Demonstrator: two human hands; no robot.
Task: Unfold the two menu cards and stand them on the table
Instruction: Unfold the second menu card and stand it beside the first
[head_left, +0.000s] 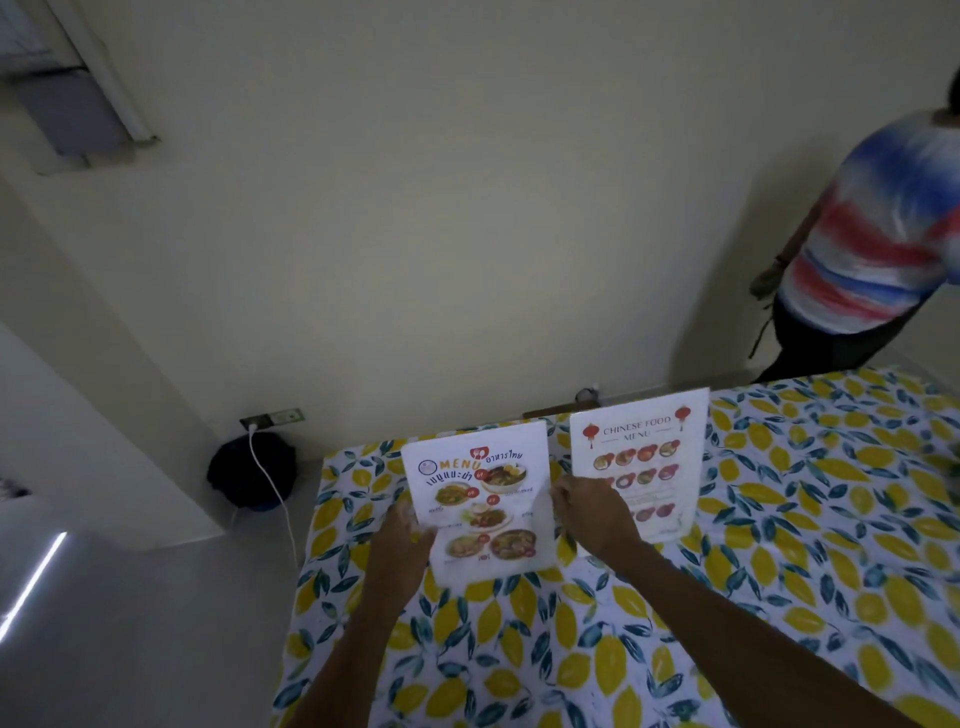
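Observation:
A white Thai menu card (480, 499) with food photos stands upright on the lemon-print tablecloth (779, 571). My left hand (405, 535) grips its left edge and my right hand (587, 512) holds its right edge. Just to the right, a white Chinese food menu card (644, 457) stands upright by itself, its lower left corner hidden behind my right hand.
The table's far edge runs close to the cream wall. Another person (872, 244) in a tie-dye shirt stands beyond the table's far right corner. A dark bag (249, 473) and a white charger cable (275, 493) lie on the floor left of the table.

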